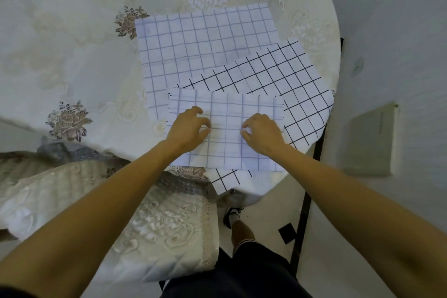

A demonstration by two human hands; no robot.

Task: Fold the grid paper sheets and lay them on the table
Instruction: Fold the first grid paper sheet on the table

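Observation:
A folded grid paper sheet with pale blue lines [226, 150] lies at the near edge of the table. My left hand [187, 129] and my right hand [262, 134] both rest on it with curled fingers, fingertips pressing the paper near its middle. Under it lies a black-lined grid sheet [290, 80], tilted, whose near corner hangs over the table edge. A larger flat sheet with blue lines [193, 48] lies farther back, partly covered by the other two.
The round table wears a cream embroidered cloth [72, 43] with flower patterns. The cloth hangs down at the near left [157, 225]. A dark metal frame [307, 189] stands by the right edge. My leg and shoe [233, 215] show on the floor below.

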